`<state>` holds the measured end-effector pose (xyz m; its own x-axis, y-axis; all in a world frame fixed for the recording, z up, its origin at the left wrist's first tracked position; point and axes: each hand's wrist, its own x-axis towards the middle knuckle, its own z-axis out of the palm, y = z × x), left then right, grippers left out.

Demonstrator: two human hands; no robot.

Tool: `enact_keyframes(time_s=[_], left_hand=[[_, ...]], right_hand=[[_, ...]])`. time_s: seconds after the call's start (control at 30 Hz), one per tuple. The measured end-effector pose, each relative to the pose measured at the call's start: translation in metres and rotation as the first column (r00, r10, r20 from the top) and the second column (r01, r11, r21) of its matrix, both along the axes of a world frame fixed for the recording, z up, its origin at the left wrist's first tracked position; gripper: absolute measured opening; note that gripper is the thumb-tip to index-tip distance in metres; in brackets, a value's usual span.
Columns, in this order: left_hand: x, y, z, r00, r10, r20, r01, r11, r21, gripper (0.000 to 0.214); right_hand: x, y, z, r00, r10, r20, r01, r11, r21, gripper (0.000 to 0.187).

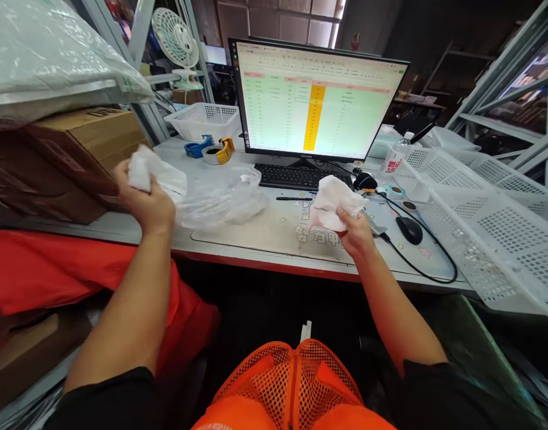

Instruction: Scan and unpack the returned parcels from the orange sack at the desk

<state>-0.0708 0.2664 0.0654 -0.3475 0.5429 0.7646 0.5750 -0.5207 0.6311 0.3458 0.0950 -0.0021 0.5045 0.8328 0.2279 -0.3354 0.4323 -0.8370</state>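
From the head view, both my hands are raised over the front edge of the tabletop [238, 246], each closed around something soft and white. My left hand [144, 202] grips a crumpled white piece [156, 170], with the fingers wrapped round its lower end and the rest sticking up and to the right. My right hand [355, 232] pinches a second white piece [333, 202] from below, so it stands above my knuckles.

Between the two hands a clear plastic bag [224, 197] lies slack on the tabletop, just beside the left piece and well apart from the right one. I cannot tell whether anything is left inside it.

Both pieces are lifted and held, and neither rests on the tabletop or in a basket. I judge the handling to be in the middle rather than finished.

Behind my hands are the desk mat [265, 230], a pen [294, 198], the keyboard [296, 176] and the monitor [314, 98], which shows a green table. A mouse [409, 230] sits to the right of my right hand, near the white baskets [480, 221]. A cardboard box [86, 143] stands just behind my left hand, and tape dispensers [211, 149] lie further back.
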Motion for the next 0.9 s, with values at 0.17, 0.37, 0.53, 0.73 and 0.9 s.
enact_keyframes(time_s=[0.17,0.37,0.53,0.73,0.9], left_hand=[[0.028,-0.029,0.024,0.913,0.152,-0.379,-0.092,0.981,0.171,0.052],[0.094,-0.086,0.025,0.945,0.036,-0.324,0.153,0.828,0.539,0.044],[0.144,-0.109,-0.027,0.414,-0.494,-0.765,0.584,0.789,-0.193,0.052],[0.153,-0.115,-0.082,0.214,-0.657,-0.723,0.396,0.735,-0.551,0.08],[0.127,-0.104,-0.081,0.29,-0.798,-0.528,0.265,0.598,-0.757,0.091]], right_hand=[[-0.007,-0.001,-0.004,1.0,-0.024,-0.011,0.023,1.0,-0.014,0.054],[-0.006,-0.003,-0.013,0.991,-0.113,0.076,0.117,0.992,-0.05,0.054],[-0.008,-0.012,-0.012,0.96,-0.181,0.215,0.204,0.975,-0.089,0.051],[-0.011,-0.052,-0.034,0.341,-0.279,0.898,0.414,0.902,0.123,0.053],[0.002,-0.071,-0.054,0.077,0.137,0.988,0.03,0.99,-0.14,0.052]])
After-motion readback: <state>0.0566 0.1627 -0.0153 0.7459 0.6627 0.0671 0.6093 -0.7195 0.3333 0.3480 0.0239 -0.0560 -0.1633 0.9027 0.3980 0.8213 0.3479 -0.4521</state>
